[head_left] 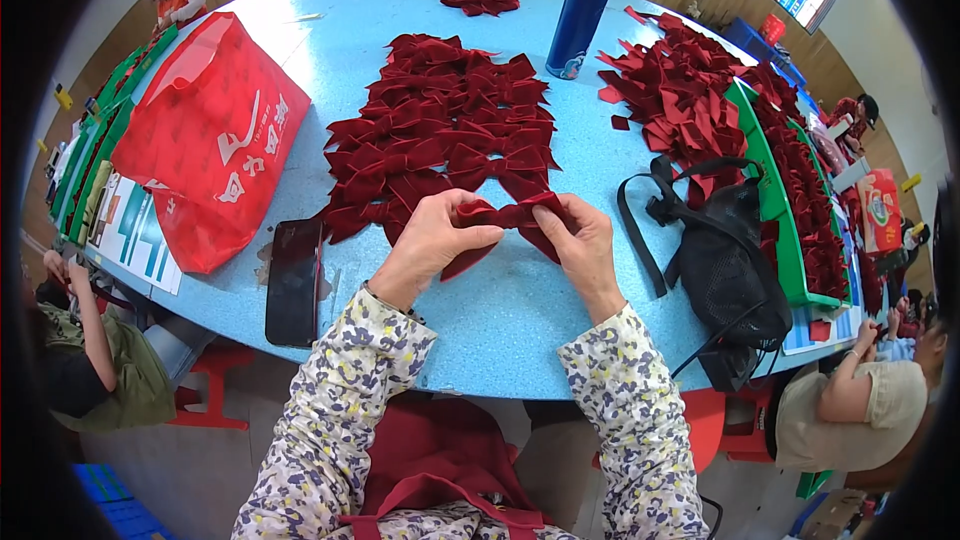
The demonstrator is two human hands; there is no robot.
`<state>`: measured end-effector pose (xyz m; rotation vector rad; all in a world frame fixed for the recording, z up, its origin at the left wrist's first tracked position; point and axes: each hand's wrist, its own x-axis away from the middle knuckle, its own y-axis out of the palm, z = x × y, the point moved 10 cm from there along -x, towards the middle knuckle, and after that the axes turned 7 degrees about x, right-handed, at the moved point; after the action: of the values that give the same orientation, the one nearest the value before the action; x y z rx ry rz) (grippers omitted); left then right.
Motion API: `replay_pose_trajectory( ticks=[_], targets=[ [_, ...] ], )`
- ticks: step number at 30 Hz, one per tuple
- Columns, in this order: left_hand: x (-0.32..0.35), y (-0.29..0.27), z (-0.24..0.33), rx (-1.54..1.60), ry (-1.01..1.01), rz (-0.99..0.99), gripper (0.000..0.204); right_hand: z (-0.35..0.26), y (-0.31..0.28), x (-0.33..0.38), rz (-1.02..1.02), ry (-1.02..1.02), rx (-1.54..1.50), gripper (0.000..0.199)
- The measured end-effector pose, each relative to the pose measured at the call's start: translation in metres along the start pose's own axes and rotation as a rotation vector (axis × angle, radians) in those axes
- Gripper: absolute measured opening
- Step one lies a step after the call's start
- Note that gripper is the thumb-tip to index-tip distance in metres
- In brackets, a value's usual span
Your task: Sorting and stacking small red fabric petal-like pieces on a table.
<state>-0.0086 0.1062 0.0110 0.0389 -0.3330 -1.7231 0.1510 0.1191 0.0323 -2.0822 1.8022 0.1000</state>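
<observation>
A dark red velvet bow is stretched between my two hands, just above the near part of the blue table. My left hand pinches its left loop between thumb and fingers. On the other side, my right hand has its thumb pressed on the right loop, fingers closed behind it. The bow's two tails hang down below. Right beyond my hands, finished-looking bows lie in overlapping rows. A black phone rests flat to the left of my left forearm.
At left stands a red bag. A blue tumbler stands farther back. To the right are a heap of red bow pieces, a black mesh bag and a green bin of bows. Other people work around the table's sides.
</observation>
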Motion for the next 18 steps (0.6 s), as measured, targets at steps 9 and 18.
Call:
replay_pose_trajectory(
  ticks=[9, 18],
  targets=[
    [-0.007, -0.003, 0.003, 0.138, 0.148, 0.003, 0.024, 0.003, 0.008, 0.000, 0.012, 0.063, -0.121, 0.016],
    [-0.004, 0.004, -0.003, 0.182, 0.098, -0.033, 0.023, -0.010, 0.014, 0.001, -0.076, -0.008, 0.076, 0.021]
  ],
)
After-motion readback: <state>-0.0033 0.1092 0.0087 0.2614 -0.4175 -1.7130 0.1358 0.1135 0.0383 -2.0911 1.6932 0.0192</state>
